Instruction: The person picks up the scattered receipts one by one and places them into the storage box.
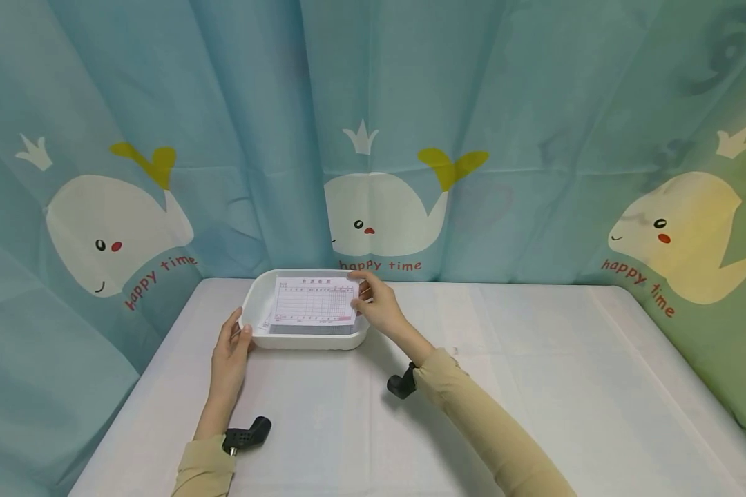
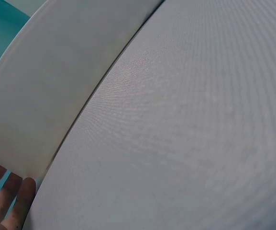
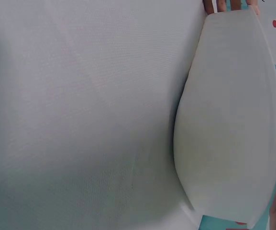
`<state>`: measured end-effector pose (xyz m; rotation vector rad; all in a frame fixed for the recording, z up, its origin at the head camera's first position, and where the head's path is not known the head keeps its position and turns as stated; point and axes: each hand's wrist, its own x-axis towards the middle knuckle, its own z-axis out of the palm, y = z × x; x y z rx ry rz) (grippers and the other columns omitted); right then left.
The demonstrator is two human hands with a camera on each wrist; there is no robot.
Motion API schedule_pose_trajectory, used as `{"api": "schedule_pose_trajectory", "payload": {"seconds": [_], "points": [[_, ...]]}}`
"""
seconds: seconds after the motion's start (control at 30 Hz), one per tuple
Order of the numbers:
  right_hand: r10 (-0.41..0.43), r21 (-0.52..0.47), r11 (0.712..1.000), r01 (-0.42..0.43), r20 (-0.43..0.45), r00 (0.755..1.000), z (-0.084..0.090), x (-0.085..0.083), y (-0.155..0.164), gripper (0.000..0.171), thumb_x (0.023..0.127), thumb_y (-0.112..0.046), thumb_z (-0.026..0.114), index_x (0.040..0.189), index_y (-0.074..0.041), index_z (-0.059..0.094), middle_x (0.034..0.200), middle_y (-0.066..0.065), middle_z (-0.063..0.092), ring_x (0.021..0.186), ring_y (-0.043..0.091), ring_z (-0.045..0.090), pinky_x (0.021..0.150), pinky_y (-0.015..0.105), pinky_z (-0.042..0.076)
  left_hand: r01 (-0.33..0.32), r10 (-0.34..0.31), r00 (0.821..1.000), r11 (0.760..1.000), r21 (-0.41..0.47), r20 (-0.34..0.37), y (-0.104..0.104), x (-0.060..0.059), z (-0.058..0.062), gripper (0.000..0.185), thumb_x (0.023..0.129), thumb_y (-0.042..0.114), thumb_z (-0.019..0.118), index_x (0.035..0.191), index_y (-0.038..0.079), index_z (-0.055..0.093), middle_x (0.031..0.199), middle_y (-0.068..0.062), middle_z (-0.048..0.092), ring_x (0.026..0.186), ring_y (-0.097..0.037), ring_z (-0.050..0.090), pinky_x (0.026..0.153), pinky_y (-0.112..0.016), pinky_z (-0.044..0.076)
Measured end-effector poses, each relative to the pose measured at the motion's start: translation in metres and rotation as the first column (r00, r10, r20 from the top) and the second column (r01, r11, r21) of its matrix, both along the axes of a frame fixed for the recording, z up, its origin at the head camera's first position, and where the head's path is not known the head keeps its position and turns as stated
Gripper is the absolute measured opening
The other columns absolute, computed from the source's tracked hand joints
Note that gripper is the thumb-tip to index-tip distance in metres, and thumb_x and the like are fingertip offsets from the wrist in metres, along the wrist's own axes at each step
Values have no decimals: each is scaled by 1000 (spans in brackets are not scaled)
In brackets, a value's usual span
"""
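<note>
A white tray (image 1: 311,342) with rounded corners sits at the back of the table. A printed paper form (image 1: 313,304) with pink lines and a grid lies in it, tilted a little. My right hand (image 1: 379,307) reaches over the tray's right end and pinches the form's right edge between thumb and fingers. At the tray's left end, my left hand (image 1: 228,355) touches the outer wall, its fingers (image 2: 20,203) fairly straight and spread. Below the form a dark grey strip (image 1: 311,330) shows; what it belongs to is partly hidden.
The table (image 1: 503,386) has a white cloth. A blue curtain (image 1: 510,138) with whale prints hangs right behind the tray. Black wrist mounts (image 1: 246,435) sit on both forearms, low over the cloth.
</note>
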<state>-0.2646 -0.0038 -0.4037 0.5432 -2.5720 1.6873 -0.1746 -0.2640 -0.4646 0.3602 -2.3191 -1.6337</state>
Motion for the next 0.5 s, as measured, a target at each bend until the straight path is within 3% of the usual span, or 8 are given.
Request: {"api": "schedule_pose_trajectory", "payload": {"seconds": [0.5], "points": [[-18, 89, 996, 17, 17, 1000, -3, -6, -12, 49, 85, 7, 63, 130, -8, 55, 93, 13, 58, 79, 16, 55, 65, 21, 55, 19, -19, 1000, 1000, 8, -7, -1, 0, 1, 55, 102, 41, 40, 153, 28, 22, 156, -10, 34, 137, -28, 42, 81, 8, 36]]}}
